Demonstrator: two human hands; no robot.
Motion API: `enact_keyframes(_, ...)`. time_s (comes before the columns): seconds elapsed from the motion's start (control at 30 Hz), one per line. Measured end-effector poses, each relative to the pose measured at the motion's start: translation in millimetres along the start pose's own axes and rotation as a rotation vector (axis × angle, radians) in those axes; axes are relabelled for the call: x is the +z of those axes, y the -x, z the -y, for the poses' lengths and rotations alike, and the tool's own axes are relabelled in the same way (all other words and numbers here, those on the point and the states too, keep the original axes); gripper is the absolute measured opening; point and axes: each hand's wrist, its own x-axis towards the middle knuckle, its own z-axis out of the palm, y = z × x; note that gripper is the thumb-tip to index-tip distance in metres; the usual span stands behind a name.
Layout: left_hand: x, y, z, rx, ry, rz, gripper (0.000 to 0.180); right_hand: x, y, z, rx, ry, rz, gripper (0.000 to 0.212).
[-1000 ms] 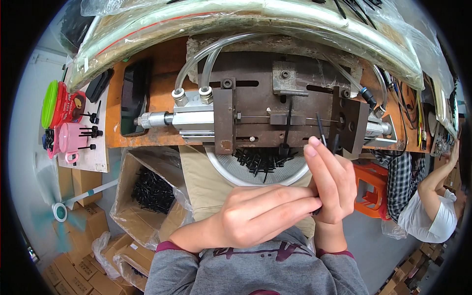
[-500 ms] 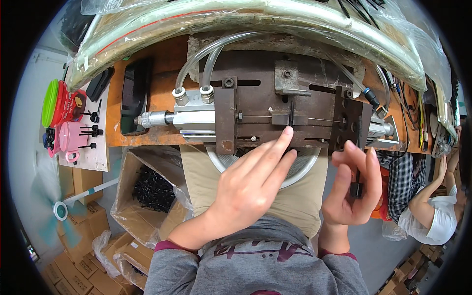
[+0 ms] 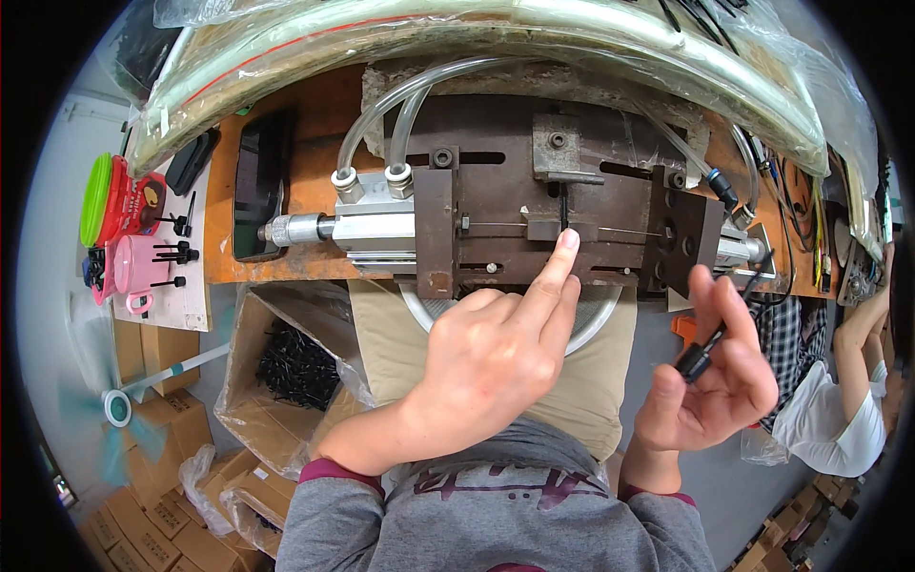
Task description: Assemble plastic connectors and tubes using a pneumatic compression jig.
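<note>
On the far left sit a green and red box (image 3: 105, 195) and a pink cup (image 3: 133, 272) on a white board. Lower down, an open carton (image 3: 286, 367) holds a heap of small black parts. A dark phone (image 3: 259, 186) lies on the orange bench (image 3: 224, 243).

In the middle is a rusty metal press (image 3: 534, 210). A shiny silver cylinder (image 3: 348, 231) pushes into it from the left, and two clear hoses (image 3: 400, 105) loop up from the cylinder. A thin black pin (image 3: 564, 205) stands in a slot in the press.

The left hand (image 3: 496, 357) reaches up to the press. Its pointing finger is stretched out, and the tip touches the metal just below the pin. The other fingers are curled in. This hand holds nothing.

The right hand (image 3: 710, 377) waits to the right, away from the press. Its thumb and fingers are pinched on a small black part (image 3: 701, 355) with a thin wire tail.

It looks like the loading step: the left finger seems to be setting the pin snug in its slot. I think the next move needs that finger pulled well clear of the press, since it could get squeezed. Then the part in the right hand would have to line up neatly with the slot.

At the far right, another person (image 3: 843, 400) in a white shirt works nearby.
</note>
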Motion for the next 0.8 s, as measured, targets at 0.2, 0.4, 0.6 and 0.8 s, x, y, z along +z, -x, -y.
enact_keyframes(0.2,3.0,2.4,2.6,-0.003,0.029,-0.027,0.021,4.7,-10.5,16.2,0.159,0.291,0.142,0.034)
enact_keyframes(0.4,-1.8,12.8,15.0,0.119,0.236,0.014,0.024,11.8,-9.0,8.6,0.116,0.398,0.277,0.031)
enact_keyframes(0.6,1.0,50.5,21.7,0.088,0.546,0.262,0.025,23.4,-7.1,-0.9,-0.016,0.481,0.421,0.027)
enact_keyframes(0.8,-5.3,49.5,16.1,0.118,0.839,0.17,0.021,31.2,-16.2,1.7,-0.006,0.618,0.493,0.022)
